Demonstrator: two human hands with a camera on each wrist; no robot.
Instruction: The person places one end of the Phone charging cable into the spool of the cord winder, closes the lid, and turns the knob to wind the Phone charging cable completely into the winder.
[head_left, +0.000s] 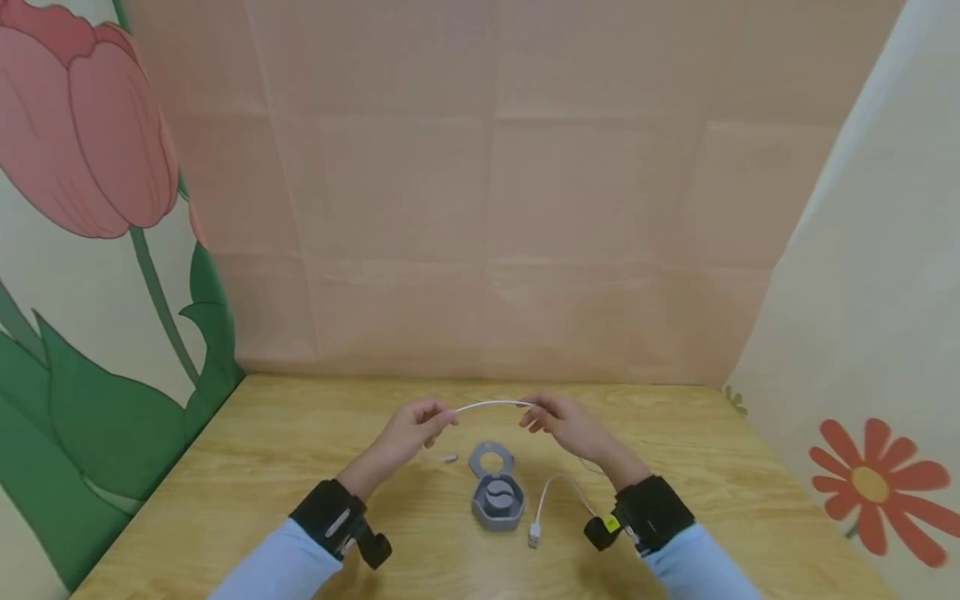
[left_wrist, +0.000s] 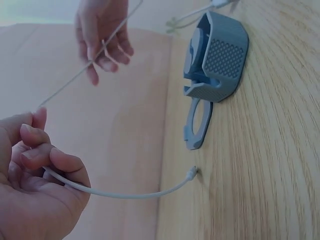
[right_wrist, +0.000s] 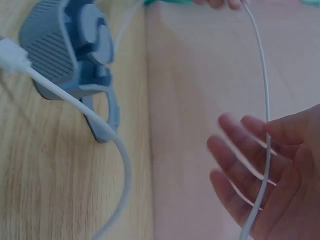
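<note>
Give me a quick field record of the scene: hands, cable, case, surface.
left hand: pinches the white cable, above the table
right hand: fingers loosely curled round the same cable
white cable: arcs between both hands; small plug end at the table near the case; USB end lies on the table
grey case: hexagonal, open, ring-shaped lid lying flat behind it
table: light wood
</note>
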